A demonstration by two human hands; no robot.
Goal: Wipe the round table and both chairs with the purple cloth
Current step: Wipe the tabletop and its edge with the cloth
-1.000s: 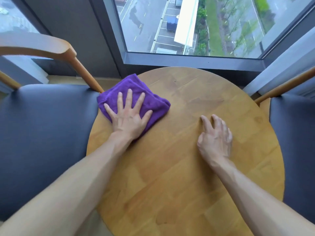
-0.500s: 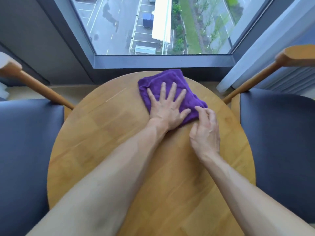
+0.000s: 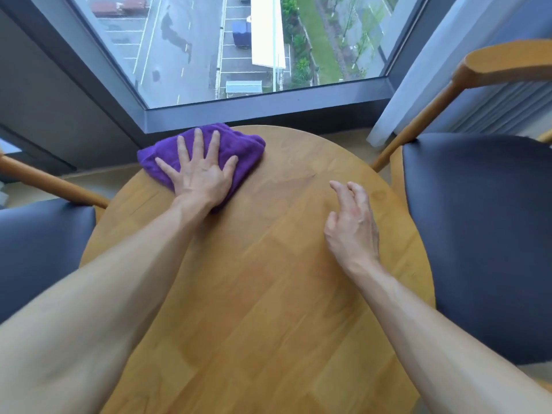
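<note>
— On the far left rim of the round table: what are the fingers doing?

— Left hand lies flat, palm down, fingers straight and spread wide, thumb out to the right. It presses on the purple cloth and grips nothing. Fingertips reach almost to the cloth's far edge; the heel of the palm sits at its near edge.

— And the cloth itself?

— Folded into a thick pad, bunched a little at its right end. It sits at the table's far edge, left of centre, just below the window frame. Its left corner seems to hang slightly past the rim — hard to be sure.

— Right hand?

— Right hand is over the right half of the table, well apart from the cloth. Fingers loosely curled, index pointing forward, holding nothing. Whether the fingertips touch the wood, I cannot tell.

— Outward from there?

— Both bare forearms run in from the near edge. Wood shows a faint damp-looking sheen between the two hands. Left chair with a dark seat and wooden arm rail stands close against the table's left side; right chair, same build, close on the right. A pale curtain hangs behind the right chair. Through the glass, a car park and trees far below.
</note>
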